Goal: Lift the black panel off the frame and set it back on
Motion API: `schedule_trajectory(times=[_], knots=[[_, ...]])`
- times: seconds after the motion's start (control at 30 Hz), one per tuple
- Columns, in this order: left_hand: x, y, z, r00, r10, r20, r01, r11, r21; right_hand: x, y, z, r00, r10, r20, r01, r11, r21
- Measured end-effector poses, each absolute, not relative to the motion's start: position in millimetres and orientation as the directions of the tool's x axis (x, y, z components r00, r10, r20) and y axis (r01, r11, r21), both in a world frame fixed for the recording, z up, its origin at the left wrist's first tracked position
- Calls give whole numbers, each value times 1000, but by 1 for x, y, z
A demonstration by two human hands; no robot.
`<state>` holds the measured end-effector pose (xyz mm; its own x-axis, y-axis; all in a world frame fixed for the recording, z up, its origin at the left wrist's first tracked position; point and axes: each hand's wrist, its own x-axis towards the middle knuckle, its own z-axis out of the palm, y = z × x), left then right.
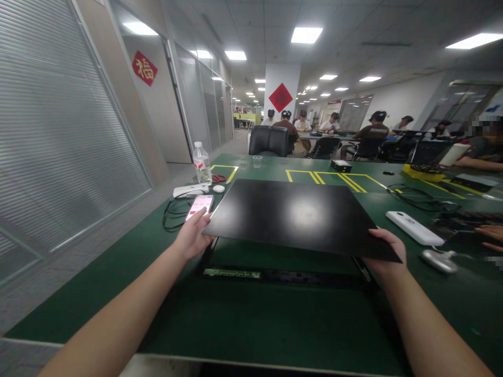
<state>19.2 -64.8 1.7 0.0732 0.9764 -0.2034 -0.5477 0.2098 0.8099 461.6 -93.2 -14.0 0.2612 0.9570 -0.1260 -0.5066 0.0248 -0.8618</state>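
Note:
A thin black panel (pixel 291 214) is held up over the green table (pixel 236 319), its glossy face showing a bright reflection. My left hand (pixel 195 233) grips its left edge, and my right hand (pixel 387 251) grips its near right corner. Beneath the panel lies a black frame (pixel 306 277) with a green circuit strip (pixel 231 273) along its near side; the panel hides the rest of it. A phone (pixel 200 206) with a lit screen is just beyond my left hand.
Back left are a water bottle (pixel 201 165), red scissors (pixel 218 178), a white mouse-like object (pixel 219 189) and cables. A white power bank (pixel 414 228) and a silver device (pixel 439 261) lie at right, near another person's hand (pixel 491 233). A plastic cup (pixel 257 161) stands farther back.

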Motion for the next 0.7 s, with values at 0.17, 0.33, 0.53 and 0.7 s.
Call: schedule_trajectory(times=[0.17,0.33,0.53,0.7], knots=[[19,-72,8,-62,956,-288,-480,224,848,453,-96,-10,148,966,-211,-430,-129,-894],[16,-75,15,-87,956,-279,-491,202,847,452,-97,-9,45,972,-231,-285,-209,-935],[17,-78,24,-52,979,-197,-481,148,864,456,-89,-17,79,951,-300,-201,-279,-939],[21,-78,27,-96,985,-147,-416,95,904,461,-80,-24,173,934,-312,-273,-259,-927]])
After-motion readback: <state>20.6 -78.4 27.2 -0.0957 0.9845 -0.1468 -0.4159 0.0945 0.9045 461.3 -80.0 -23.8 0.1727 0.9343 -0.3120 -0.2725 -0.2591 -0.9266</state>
